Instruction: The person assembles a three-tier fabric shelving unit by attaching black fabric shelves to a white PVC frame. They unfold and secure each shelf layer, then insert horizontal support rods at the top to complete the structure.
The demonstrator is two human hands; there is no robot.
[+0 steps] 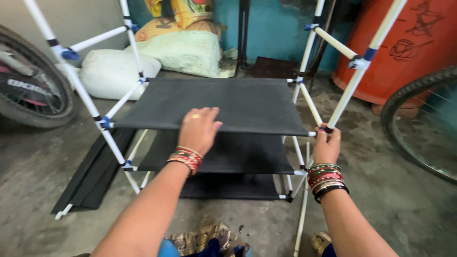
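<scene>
Two bike wheels flank the work: one wheel (28, 81) at 9 o'clock, the other wheel (421, 119) at 3 o'clock, both cut off by the frame edge. Left to right after the first wheel: a stack of black panels (93, 173) flat on the concrete floor (38, 157) at 8 o'clock, touching the rack's front-left leg area. White sack (112, 71) at 11 o'clock, behind the rack's left posts. Pale green sack (183, 50) at 12, with a yellow printed sack (190, 9) on top of it. Orange drum (404, 43) at 2 o'clock, behind the right posts.

Rack: white tube frame (81, 90) with blue joints, three black fabric shelves stacked, top shelf (219, 104), middle shelf (228, 152), bottom shelf (228, 185). Sits dead centre, straight ahead of me.

My left hand (199, 128): palm down, fingers spread flat, resting on the front edge of the top shelf. Open, gripping nothing. Forearm comes in from 7 o'clock. Red and gold bangles at the wrist.

My right hand (327, 145): closed round the front-right white post (354, 83) at the top-shelf corner joint, fingers wrapped, knuckles up. Forearm comes in from 5 o'clock, stack of red, green and black bangles at the wrist.

Count: three shelves, four upright posts visible, two wheels, three sacks, one drum.
</scene>
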